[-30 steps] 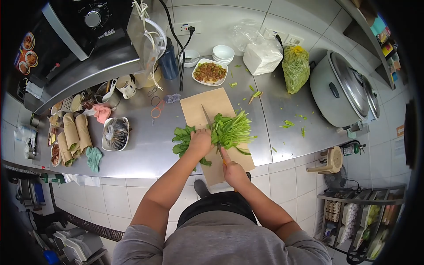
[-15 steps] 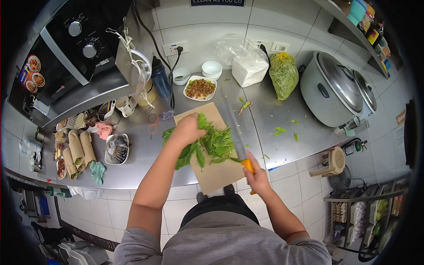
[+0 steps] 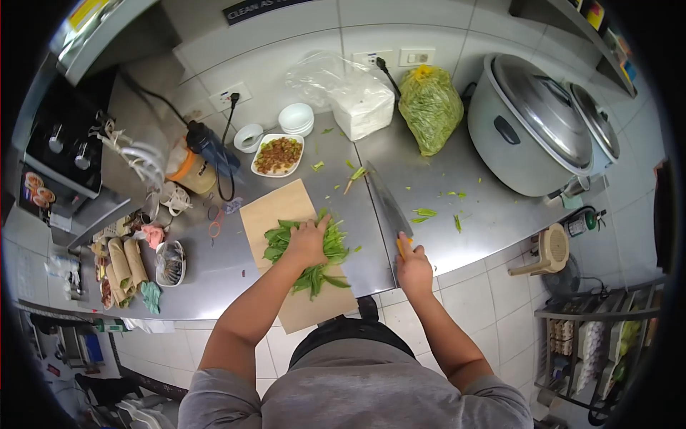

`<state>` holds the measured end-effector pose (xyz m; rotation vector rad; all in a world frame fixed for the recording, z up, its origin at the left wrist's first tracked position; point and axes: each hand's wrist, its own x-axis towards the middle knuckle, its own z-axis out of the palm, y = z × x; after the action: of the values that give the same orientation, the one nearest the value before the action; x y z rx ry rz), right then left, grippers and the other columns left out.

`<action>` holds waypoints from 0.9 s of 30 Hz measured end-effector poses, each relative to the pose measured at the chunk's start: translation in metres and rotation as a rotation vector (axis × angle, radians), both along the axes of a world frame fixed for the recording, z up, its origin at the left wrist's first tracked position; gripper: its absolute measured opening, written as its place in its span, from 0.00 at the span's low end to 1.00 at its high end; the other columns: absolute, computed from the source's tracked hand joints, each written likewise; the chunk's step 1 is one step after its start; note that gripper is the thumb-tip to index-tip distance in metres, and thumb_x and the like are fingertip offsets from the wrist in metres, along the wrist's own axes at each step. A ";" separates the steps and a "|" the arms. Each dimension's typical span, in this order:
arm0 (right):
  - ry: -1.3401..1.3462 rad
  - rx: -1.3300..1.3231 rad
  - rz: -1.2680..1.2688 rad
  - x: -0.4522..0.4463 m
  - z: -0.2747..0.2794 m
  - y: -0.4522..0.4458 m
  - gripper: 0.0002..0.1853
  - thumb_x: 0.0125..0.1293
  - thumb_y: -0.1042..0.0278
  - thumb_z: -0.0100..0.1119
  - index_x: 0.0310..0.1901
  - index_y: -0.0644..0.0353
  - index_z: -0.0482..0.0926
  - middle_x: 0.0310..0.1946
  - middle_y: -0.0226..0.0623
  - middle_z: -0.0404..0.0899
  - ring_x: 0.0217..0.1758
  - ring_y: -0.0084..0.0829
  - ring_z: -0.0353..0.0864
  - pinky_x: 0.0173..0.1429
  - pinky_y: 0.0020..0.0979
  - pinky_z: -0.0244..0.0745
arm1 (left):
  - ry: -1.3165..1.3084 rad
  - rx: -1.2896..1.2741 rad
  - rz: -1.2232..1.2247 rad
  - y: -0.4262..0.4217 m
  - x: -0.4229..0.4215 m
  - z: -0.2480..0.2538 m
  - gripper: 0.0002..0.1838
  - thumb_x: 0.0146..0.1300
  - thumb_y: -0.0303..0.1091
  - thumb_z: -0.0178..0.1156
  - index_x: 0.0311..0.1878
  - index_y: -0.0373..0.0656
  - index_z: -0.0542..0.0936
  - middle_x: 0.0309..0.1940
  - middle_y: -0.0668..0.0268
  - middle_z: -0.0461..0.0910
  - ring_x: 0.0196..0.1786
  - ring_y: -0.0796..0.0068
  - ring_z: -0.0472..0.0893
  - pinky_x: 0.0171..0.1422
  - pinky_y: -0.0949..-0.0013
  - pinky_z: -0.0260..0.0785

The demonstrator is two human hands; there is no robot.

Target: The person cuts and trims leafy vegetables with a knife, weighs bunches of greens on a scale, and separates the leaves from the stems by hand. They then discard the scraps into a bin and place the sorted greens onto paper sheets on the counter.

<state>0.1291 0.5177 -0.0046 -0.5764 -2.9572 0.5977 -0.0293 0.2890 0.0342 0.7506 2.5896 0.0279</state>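
Observation:
A pile of leafy greens [image 3: 314,275] lies on a brown cutting board [image 3: 275,207] that reaches over the counter's front edge. My left hand [image 3: 307,242] is on top of the pile, its fingers curled over the leaves and stems and gripping them. To the right, my right hand [image 3: 414,272] is closed round the orange handle of a large knife [image 3: 389,204]. The long blade points away from me, over the steel counter and apart from the greens. Part of the pile is hidden under my left hand.
Behind the board stand a dish of chopped food [image 3: 278,156] and stacked white bowls [image 3: 296,118]. A bag of greens [image 3: 431,111] and a big rice cooker [image 3: 525,129] are at the back right. Green scraps [image 3: 425,212] dot the counter. Wrapped rolls [image 3: 132,261] lie left.
The knife has moved right, away from the greens and off the board. My left hand has come down onto the middle of the pile, which is more bunched together. The view has shifted and turned.

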 end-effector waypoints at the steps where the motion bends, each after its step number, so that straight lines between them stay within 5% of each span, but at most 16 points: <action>1: -0.011 -0.046 0.000 -0.005 0.001 -0.001 0.32 0.65 0.65 0.58 0.72 0.42 0.65 0.40 0.48 0.73 0.36 0.48 0.80 0.41 0.45 0.79 | 0.038 0.028 -0.008 0.000 0.000 -0.002 0.55 0.41 0.39 0.76 0.74 0.47 0.59 0.56 0.51 0.76 0.61 0.51 0.75 0.63 0.46 0.66; 4: 0.038 -0.072 0.017 -0.008 -0.001 0.003 0.32 0.65 0.65 0.59 0.72 0.43 0.65 0.40 0.47 0.73 0.36 0.47 0.81 0.41 0.44 0.79 | 0.024 0.027 -0.015 -0.002 -0.005 -0.015 0.45 0.42 0.35 0.73 0.68 0.44 0.66 0.48 0.53 0.80 0.54 0.52 0.80 0.59 0.53 0.71; 7: 0.011 -0.158 -0.009 0.005 0.013 0.012 0.34 0.62 0.64 0.63 0.71 0.41 0.66 0.39 0.46 0.74 0.38 0.48 0.81 0.43 0.44 0.78 | -0.004 0.051 0.105 -0.003 -0.007 0.034 0.45 0.41 0.35 0.73 0.67 0.42 0.66 0.48 0.50 0.80 0.52 0.52 0.80 0.59 0.56 0.72; 11: 0.158 -0.151 -0.027 0.037 0.017 0.015 0.33 0.61 0.67 0.65 0.69 0.41 0.69 0.38 0.43 0.74 0.34 0.45 0.81 0.38 0.41 0.78 | 0.035 0.020 0.069 -0.030 -0.015 0.023 0.42 0.42 0.34 0.72 0.64 0.40 0.69 0.48 0.53 0.81 0.53 0.51 0.80 0.60 0.54 0.71; 13: 0.176 -0.186 -0.073 0.058 0.019 0.010 0.32 0.61 0.67 0.65 0.69 0.41 0.69 0.39 0.44 0.75 0.34 0.46 0.81 0.39 0.42 0.78 | 0.042 0.062 0.046 -0.044 -0.018 -0.013 0.47 0.40 0.38 0.74 0.67 0.41 0.66 0.57 0.49 0.76 0.61 0.50 0.76 0.65 0.54 0.68; 17: 0.222 -0.196 -0.230 0.109 0.023 -0.019 0.32 0.61 0.67 0.66 0.68 0.40 0.70 0.38 0.43 0.76 0.34 0.46 0.81 0.40 0.41 0.78 | -0.049 0.097 0.020 -0.046 -0.022 0.002 0.56 0.38 0.47 0.78 0.71 0.40 0.61 0.68 0.47 0.66 0.69 0.46 0.67 0.72 0.55 0.62; 19: 0.233 -0.184 -0.330 0.139 0.022 -0.045 0.32 0.61 0.66 0.65 0.68 0.40 0.70 0.38 0.43 0.76 0.35 0.45 0.81 0.40 0.41 0.78 | 0.078 0.308 -0.120 -0.066 -0.033 -0.026 0.57 0.37 0.53 0.79 0.70 0.39 0.63 0.66 0.48 0.68 0.68 0.46 0.68 0.72 0.54 0.62; 23: 0.190 -0.189 -0.577 0.216 0.010 -0.126 0.31 0.64 0.64 0.62 0.70 0.39 0.68 0.39 0.43 0.76 0.38 0.46 0.81 0.43 0.42 0.77 | -0.245 0.360 -0.226 -0.063 -0.039 0.006 0.54 0.44 0.48 0.79 0.71 0.36 0.63 0.70 0.50 0.65 0.70 0.55 0.69 0.72 0.57 0.63; 24: 0.208 -0.199 -0.617 0.235 0.010 -0.153 0.31 0.64 0.64 0.62 0.70 0.40 0.67 0.39 0.44 0.76 0.38 0.46 0.81 0.44 0.43 0.77 | -0.066 0.428 -0.293 -0.060 -0.017 0.033 0.51 0.44 0.45 0.79 0.70 0.37 0.65 0.68 0.50 0.67 0.69 0.55 0.69 0.72 0.60 0.62; 25: 0.178 -0.258 -0.728 0.253 0.009 -0.187 0.30 0.65 0.64 0.60 0.70 0.42 0.67 0.40 0.45 0.77 0.40 0.47 0.81 0.46 0.44 0.77 | 0.252 0.401 -0.375 -0.072 -0.035 0.006 0.57 0.45 0.46 0.78 0.76 0.41 0.57 0.75 0.52 0.59 0.75 0.56 0.62 0.76 0.56 0.55; 27: 0.158 -0.309 -0.877 0.282 -0.002 -0.249 0.30 0.65 0.65 0.58 0.69 0.45 0.67 0.41 0.47 0.77 0.41 0.49 0.81 0.47 0.45 0.77 | 0.223 0.284 -0.292 -0.076 -0.045 0.006 0.63 0.48 0.51 0.76 0.80 0.55 0.42 0.80 0.60 0.48 0.80 0.53 0.51 0.70 0.23 0.43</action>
<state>0.4116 0.2682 -0.0067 -1.6118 -2.1340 0.9030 -0.0742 0.2134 0.0406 1.2964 2.6866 0.2382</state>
